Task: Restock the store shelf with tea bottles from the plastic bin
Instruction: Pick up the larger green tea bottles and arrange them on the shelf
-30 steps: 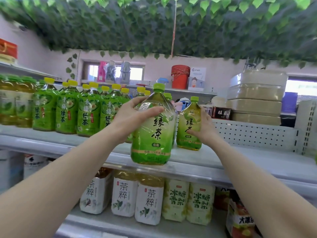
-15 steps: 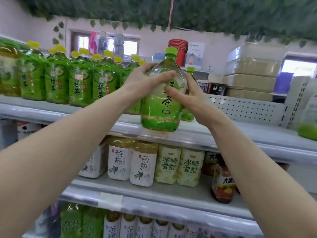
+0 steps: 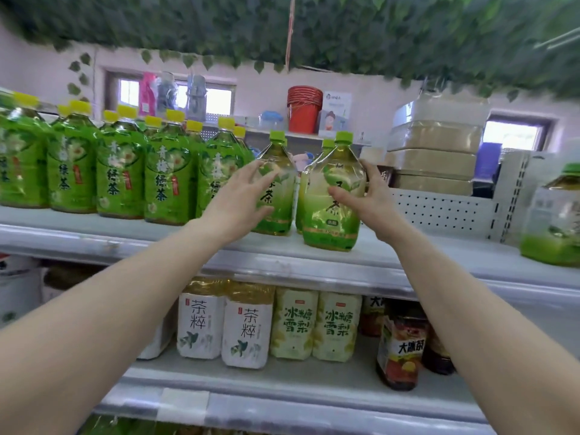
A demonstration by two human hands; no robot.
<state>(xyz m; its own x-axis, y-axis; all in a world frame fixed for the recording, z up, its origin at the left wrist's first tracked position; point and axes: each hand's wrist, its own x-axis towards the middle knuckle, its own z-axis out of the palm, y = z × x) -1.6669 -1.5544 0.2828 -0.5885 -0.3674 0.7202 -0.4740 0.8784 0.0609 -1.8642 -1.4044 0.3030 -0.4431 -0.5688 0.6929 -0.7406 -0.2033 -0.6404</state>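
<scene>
— Where is the green tea bottle (image 3: 333,196) at this moment?

— Upright on the upper shelf (image 3: 157,233), near its front edge, with a green cap. A second green-capped tea bottle (image 3: 276,189) stands just beside it on the left, a little further back.

— And the hands?

— The right hand (image 3: 365,196) wraps the front bottle's right side: thumb across the label, fingers curled round the shoulder. The left hand (image 3: 241,199) has its fingers spread and relaxed in front of the second bottle; I cannot tell whether they touch it.

— What surrounds them?

— To the left, a row of yellow-capped green tea bottles (image 3: 168,180) fills the same shelf. Far right, another green-capped bottle (image 3: 552,215) stands well apart. On the lower shelf (image 3: 282,376) are white-labelled tea bottles (image 3: 246,331), pale pear drink bottles (image 3: 315,324) and a dark bottle with a red and yellow label (image 3: 401,346). Artificial leaves (image 3: 345,29) hang overhead.
</scene>
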